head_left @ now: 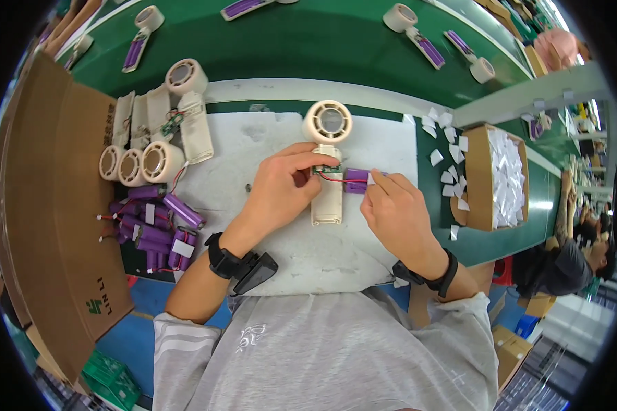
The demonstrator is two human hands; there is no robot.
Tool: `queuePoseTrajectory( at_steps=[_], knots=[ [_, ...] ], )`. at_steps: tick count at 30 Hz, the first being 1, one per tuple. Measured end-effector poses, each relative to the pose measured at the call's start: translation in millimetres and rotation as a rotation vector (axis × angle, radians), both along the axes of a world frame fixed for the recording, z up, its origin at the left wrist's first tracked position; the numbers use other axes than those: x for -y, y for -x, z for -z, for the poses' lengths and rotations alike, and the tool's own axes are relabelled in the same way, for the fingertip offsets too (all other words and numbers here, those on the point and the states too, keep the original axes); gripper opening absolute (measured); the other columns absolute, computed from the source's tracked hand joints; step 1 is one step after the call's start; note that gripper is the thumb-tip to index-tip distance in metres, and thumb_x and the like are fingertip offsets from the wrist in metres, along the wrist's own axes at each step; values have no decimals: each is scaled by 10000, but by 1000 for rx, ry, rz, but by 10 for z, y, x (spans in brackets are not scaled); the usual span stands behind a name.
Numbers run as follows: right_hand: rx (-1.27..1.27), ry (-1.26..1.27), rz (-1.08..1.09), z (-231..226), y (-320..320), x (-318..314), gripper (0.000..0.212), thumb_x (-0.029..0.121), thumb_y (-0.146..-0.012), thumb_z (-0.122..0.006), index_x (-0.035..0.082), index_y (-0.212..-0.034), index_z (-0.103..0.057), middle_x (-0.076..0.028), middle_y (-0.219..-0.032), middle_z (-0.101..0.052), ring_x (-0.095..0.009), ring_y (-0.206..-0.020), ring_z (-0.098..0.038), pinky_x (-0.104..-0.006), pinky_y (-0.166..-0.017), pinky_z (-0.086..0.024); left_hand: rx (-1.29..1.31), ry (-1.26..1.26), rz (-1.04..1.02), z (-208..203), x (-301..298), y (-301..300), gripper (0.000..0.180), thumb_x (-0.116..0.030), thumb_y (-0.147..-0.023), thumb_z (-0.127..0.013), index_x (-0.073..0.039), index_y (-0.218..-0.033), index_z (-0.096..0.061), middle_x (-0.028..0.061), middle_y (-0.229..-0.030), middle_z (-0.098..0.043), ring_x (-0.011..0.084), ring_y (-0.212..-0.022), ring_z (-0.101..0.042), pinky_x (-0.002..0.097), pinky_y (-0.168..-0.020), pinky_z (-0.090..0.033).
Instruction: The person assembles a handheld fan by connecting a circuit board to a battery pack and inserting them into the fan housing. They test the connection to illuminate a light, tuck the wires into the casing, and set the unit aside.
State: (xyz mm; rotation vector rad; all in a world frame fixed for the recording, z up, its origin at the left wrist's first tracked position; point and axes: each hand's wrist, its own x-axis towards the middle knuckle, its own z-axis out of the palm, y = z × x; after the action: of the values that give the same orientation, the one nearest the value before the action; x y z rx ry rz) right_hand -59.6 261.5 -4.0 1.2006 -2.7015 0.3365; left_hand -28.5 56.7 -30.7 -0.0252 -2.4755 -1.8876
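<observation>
In front of me a cream handheld fan lies on the work mat, its round head away from me and its open handle shell toward me. With thumb and fingers, my left hand grips a small green circuit board at the handle's upper part. A red wire runs from the board to a purple battery pack right of the handle. My right hand is closed at the pack's right end, with a small white piece at its fingertips.
Purple battery packs lie piled at the left, below several cream fan parts. A tall cardboard box bounds that side. White stickers lie beside a filled carton at the right. More fans rest on the green belt beyond.
</observation>
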Motion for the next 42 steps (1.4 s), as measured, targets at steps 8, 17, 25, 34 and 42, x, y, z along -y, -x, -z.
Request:
queuePoseTrajectory(
  at_steps=[8,17,25,34,42],
  knots=[
    [92,90,34,-23,60,-80,72,22,-705,-687,-17,-753,-650,-158,-975,-694,-255,-777,-637,-352,-681,-535,29,-12,-7,40,19,-11,374,45,-732,-577,-103,-1045,-718,92,-1181,-637,111,-675,-594,230,-641,-495],
    [172,195,3,-36,81,-137,76,13,-730,-695,-2,-799,-665,-134,-995,-695,-252,-789,-634,-347,-681,-525,45,-20,13,27,39,-10,376,57,-744,-554,-78,-1059,-709,91,-1204,-621,115,-773,-615,223,-680,-505],
    [15,-33,-31,23,54,-95,151,-15,-718,-679,-5,-836,-584,-112,-983,-605,-257,-810,-590,-347,-710,-508,77,-25,24,31,29,-5,376,66,-744,-540,-55,-1060,-702,86,-1212,-608,112,-830,-616,216,-693,-506],
    [363,166,-20,-16,222,-212,205,-21,-729,-665,12,-891,-543,-110,-979,-543,-260,-843,-545,-338,-725,-467,41,-51,-22,77,33,-13,363,44,-731,-569,-95,-1029,-721,79,-1146,-640,113,-711,-600,222,-650,-494],
    [260,125,-26,-28,110,-178,193,-20,-731,-673,32,-879,-559,-93,-1018,-561,-258,-859,-540,-344,-755,-454,43,-35,-27,71,19,0,365,44,-733,-570,-106,-1027,-726,75,-1134,-639,109,-708,-597,218,-650,-492]
  ],
)
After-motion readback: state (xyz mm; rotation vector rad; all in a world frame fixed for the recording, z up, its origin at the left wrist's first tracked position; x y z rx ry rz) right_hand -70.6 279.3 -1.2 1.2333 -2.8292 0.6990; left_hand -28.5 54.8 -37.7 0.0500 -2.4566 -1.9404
